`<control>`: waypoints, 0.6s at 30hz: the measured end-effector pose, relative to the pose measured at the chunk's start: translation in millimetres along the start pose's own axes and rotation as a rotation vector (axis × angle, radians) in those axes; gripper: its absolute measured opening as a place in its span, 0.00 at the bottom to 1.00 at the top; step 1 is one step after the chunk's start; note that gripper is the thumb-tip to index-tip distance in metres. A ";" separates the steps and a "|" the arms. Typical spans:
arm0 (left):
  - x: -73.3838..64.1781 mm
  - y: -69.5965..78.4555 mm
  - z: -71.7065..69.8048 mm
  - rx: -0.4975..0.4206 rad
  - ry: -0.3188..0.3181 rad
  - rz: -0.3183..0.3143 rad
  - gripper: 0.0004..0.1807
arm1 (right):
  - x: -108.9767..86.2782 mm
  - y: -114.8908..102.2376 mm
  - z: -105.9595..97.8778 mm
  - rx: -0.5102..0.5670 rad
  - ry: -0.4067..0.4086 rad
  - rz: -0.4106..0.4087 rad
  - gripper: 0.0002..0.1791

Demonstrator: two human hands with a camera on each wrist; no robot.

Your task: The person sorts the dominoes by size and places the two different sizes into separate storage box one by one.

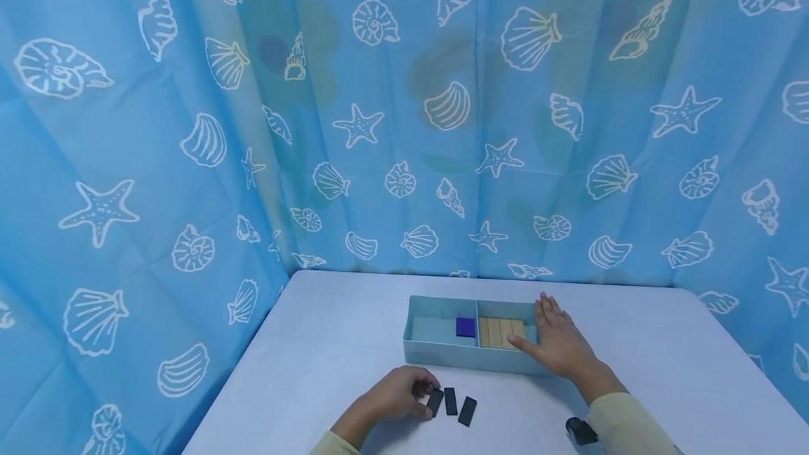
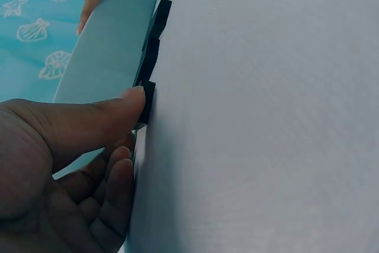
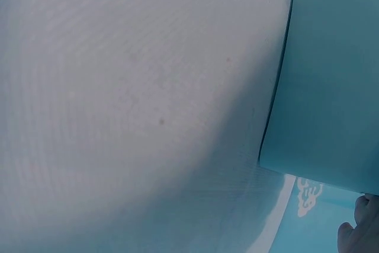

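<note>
My left hand (image 1: 398, 393) pinches a small black rectangular block (image 1: 436, 402) between thumb and fingers, low over the white table. In the left wrist view the thumb tip lies against that block's near end. Two more black blocks, a middle one (image 1: 450, 401) and a right one (image 1: 468, 411), lie beside it in a loose row. Behind them stands a pale blue-green two-compartment box (image 1: 455, 354). With fingers stretched out, my right hand (image 1: 562, 344) rests at the box's right end, its thumb reaching over the right compartment. Only some fingertips (image 3: 361, 223) show in the right wrist view.
The left compartment holds a purple block (image 1: 465, 327) against the divider. Several light wooden blocks (image 1: 496, 333) stand side by side in the right one. A dark object (image 1: 580, 431) lies on the table by the right sleeve. A blue shell-patterned curtain (image 1: 392, 125) surrounds the table's back and sides.
</note>
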State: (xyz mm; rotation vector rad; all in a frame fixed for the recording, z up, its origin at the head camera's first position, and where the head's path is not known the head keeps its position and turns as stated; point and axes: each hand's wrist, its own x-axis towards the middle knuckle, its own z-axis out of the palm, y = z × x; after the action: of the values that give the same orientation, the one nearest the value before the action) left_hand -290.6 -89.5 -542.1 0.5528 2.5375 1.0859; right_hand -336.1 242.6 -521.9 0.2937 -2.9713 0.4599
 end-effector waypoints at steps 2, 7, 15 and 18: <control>0.7 -1.6 0.0 -0.010 -0.003 0.008 0.20 | 0.2 -0.9 -0.2 0.004 0.000 0.000 0.61; -0.6 -1.2 -0.1 -0.031 -0.007 -0.001 0.23 | 1.1 -0.5 0.3 -0.005 0.000 0.002 0.61; -4.1 0.5 -0.3 -0.037 0.031 -0.031 0.24 | 2.2 1.8 2.5 -0.002 0.001 -0.007 0.61; -4.8 0.6 -0.6 -0.114 0.035 -0.029 0.25 | 1.2 2.8 4.3 0.002 0.004 -0.005 0.61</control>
State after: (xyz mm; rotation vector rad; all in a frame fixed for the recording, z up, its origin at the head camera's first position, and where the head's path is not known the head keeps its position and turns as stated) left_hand -286.5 -91.7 -540.6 0.4692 2.4865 1.2309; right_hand -338.2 243.7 -526.6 0.2999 -2.9662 0.4619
